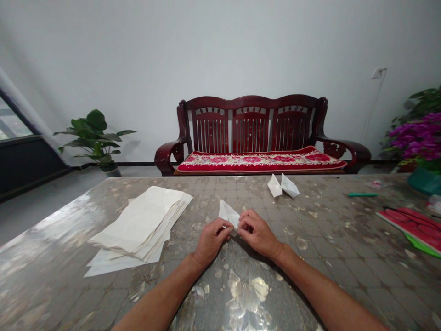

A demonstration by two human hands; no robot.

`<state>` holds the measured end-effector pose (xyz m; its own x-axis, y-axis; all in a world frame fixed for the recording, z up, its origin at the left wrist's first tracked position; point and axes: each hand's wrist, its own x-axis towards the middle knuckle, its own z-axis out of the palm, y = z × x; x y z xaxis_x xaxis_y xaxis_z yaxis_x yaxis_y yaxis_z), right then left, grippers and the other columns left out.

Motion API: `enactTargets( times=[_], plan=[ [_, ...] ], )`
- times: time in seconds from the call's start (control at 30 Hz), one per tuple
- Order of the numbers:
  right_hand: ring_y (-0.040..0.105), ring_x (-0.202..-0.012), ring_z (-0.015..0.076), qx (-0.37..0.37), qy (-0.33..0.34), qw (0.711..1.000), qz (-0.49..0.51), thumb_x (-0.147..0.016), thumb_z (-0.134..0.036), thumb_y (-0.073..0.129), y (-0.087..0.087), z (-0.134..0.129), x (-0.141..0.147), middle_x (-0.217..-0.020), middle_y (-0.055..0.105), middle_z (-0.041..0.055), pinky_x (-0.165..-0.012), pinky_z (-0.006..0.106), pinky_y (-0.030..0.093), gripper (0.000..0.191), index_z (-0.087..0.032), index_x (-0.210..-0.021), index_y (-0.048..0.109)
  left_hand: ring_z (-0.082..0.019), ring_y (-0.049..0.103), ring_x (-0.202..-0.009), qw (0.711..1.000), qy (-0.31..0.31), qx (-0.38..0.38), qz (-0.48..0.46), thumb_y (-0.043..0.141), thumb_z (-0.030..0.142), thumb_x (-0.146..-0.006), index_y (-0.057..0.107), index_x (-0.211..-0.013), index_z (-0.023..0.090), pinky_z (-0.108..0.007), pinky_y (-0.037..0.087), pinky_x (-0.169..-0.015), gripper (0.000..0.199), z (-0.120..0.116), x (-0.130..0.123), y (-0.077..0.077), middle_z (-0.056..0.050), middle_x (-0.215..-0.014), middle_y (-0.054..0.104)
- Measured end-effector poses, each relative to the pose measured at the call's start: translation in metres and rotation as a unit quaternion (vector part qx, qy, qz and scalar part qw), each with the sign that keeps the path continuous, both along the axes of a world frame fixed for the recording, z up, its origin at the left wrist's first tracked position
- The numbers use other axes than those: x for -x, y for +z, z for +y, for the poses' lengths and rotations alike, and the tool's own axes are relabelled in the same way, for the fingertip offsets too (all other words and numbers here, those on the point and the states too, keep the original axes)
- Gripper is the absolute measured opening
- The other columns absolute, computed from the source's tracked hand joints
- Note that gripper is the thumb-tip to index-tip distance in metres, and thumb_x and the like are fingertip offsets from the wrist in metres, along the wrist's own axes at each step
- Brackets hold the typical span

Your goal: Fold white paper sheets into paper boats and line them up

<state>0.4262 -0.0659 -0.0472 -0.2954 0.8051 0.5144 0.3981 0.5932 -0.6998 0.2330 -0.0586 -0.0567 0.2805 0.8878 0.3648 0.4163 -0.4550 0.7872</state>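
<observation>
A small folded piece of white paper with a pointed top is held above the patterned table, near the middle. My left hand pinches its lower edge from the left, thumb and forefinger together. From the right, my right hand pinches the same paper close beside the left fingertips. Part of the paper's lower edge is hidden by the fingers. Two folded white paper shapes stand at the far side of the table, right of my hands. A stack of white paper sheets lies to the left.
On the right lie a green pen, a red book with dark glasses on it, and something bright green beneath. Purple flowers stand in a teal pot at the far right. Beyond the table are a wooden bench and a leafy plant.
</observation>
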Motion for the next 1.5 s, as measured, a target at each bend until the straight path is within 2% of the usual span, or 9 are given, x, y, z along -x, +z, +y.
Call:
enactTargets(
  times=[0.17, 0.47, 0.9, 1.17, 1.5],
  plan=[
    [0.053, -0.073, 0.0126, -0.01, -0.01, 1.0, -0.011, -0.08, -0.011, 0.063, -0.0021, 0.0015, -0.0003, -0.079, 0.055, -0.0005, -0.066, 0.023, 0.04, 0.015, -0.02, -0.072, 0.055, -0.013, 0.062, -0.065, 1.0, -0.003, -0.014, 0.02, 0.058, 0.028, -0.088, 0.071, -0.081, 0.021, -0.024, 0.048, -0.071, 0.017, 0.0005, 0.0013, 0.0015, 0.001, -0.071, 0.068],
    [0.051, -0.069, 0.0124, -0.004, -0.023, 0.999, -0.034, -0.084, -0.017, 0.062, -0.0022, -0.0001, 0.0021, -0.073, 0.054, -0.001, -0.064, 0.024, 0.039, 0.016, -0.019, -0.07, 0.056, -0.014, 0.064, -0.067, 0.999, -0.003, -0.027, 0.045, 0.058, 0.031, -0.089, 0.074, -0.082, 0.022, -0.024, 0.048, -0.072, 0.02, -0.0001, 0.0005, 0.0028, 0.0, -0.069, 0.07],
    [0.053, -0.068, 0.0128, -0.012, -0.027, 0.999, -0.044, -0.081, -0.01, 0.059, -0.0035, -0.0017, 0.0033, -0.072, 0.057, -0.0005, -0.065, 0.024, 0.04, 0.015, -0.02, -0.07, 0.058, -0.015, 0.065, -0.065, 0.999, -0.004, -0.003, 0.044, 0.06, 0.034, -0.088, 0.076, -0.083, 0.022, -0.025, 0.049, -0.071, 0.021, -0.002, -0.0001, 0.005, 0.0, -0.069, 0.072],
    [0.052, -0.066, 0.013, -0.032, -0.06, 0.997, -0.047, -0.079, -0.011, 0.057, -0.0016, -0.004, 0.0053, -0.07, 0.055, -0.0003, -0.064, 0.024, 0.04, 0.015, -0.02, -0.067, 0.054, -0.015, 0.066, -0.065, 0.999, -0.004, 0.005, 0.039, 0.058, 0.037, -0.089, 0.076, -0.085, 0.022, -0.025, 0.051, -0.07, 0.024, -0.0016, -0.0014, 0.0021, 0.0, -0.072, 0.074],
    [0.052, -0.069, 0.0141, -0.086, -0.048, 0.991, -0.093, -0.081, -0.011, 0.052, -0.0008, -0.0052, 0.0043, -0.072, 0.055, 0.0009, -0.064, 0.025, 0.04, 0.014, -0.022, -0.072, 0.053, -0.015, 0.066, -0.067, 0.999, -0.004, -0.005, 0.047, 0.059, 0.037, -0.089, 0.076, -0.083, 0.022, -0.025, 0.051, -0.071, 0.024, -0.0014, -0.0031, 0.0009, 0.0, -0.074, 0.075]
  ],
)
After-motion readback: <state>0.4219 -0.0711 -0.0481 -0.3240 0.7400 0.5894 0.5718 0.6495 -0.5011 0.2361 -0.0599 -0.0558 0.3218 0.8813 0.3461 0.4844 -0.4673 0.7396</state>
